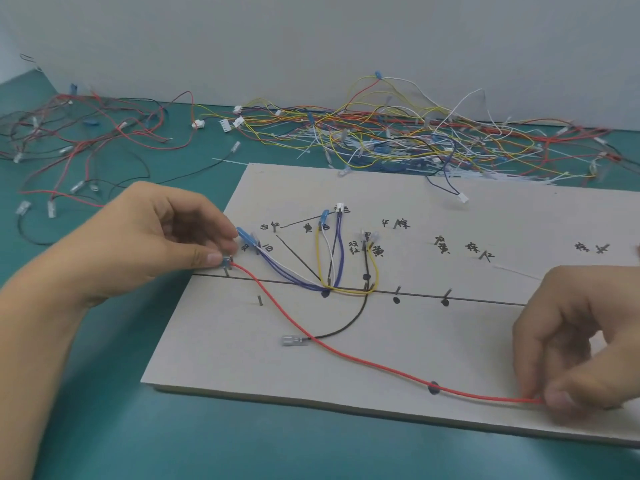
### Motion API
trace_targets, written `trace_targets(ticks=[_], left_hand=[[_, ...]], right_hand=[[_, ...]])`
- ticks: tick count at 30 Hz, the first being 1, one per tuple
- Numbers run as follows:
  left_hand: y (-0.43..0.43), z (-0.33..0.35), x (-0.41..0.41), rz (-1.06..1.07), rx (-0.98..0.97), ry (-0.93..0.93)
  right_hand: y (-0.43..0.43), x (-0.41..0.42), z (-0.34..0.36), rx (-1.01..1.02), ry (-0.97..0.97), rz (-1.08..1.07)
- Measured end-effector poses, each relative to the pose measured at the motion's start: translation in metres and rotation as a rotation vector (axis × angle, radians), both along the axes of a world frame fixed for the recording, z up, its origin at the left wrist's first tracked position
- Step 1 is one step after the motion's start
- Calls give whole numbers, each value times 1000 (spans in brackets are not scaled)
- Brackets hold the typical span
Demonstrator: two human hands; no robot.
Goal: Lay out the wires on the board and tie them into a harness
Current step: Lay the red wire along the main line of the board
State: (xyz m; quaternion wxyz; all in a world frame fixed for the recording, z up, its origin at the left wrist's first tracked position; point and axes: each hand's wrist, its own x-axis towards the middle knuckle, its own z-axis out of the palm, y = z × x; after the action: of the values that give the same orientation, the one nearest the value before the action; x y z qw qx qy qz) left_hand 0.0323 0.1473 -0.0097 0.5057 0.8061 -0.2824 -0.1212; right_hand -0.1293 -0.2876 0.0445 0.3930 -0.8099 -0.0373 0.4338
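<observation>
A green bench (pixel 104 427) carried everything, with a pale board (pixel 242 358) lying flat at its near side and two heaps of loose wires (pixel 398 140) spread along the wall behind, probably stock waiting its turn.

The left hand (pixel 145 244) reached onto the board's left end. The right hand (pixel 581 341) sat at the front right corner, its fingers (pixel 561 398) pinching the far end of a red wire (pixel 346 355). Held at both ends, the wire hung in a slack diagonal across the board, most likely so that it could be drawn along the marked route once one end was fixed.

A group of blue, white and yellow wires (pixel 329 258) already ran down from upper pins to meet at the drawn trunk line. A black wire (pixel 349 323) curved off below it, ending in a clear-sleeved terminal (pixel 294 340).

The left thumb and forefinger gripped the red wire's small terminal (pixel 227 262), pressing it at a pin (pixel 227 272) on the line's left end, apparently to anchor it there.

Handwritten Chinese labels (pixel 379 251) marked the pin positions. Some read as colour names, such as 黄 and 白, seemingly telling which wire belonged where. Others were too scrawled to read.
</observation>
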Motion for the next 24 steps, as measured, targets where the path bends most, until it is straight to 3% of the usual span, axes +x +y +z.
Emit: trace_targets(ticks=[7,10,14,24], left_hand=[[-3,1,-2,-29,146,-146],[-6,1,-3,-29,146,-206],[-25,12,-10,-13,88,-258],[-115,59,-32,-329,465,-270]], right_hand=[[16,-2,0,-20,-77,37],[15,2,-8,-5,-192,-32],[2,5,-14,-149,-278,-149],[-15,11,-17,-269,-218,-281]])
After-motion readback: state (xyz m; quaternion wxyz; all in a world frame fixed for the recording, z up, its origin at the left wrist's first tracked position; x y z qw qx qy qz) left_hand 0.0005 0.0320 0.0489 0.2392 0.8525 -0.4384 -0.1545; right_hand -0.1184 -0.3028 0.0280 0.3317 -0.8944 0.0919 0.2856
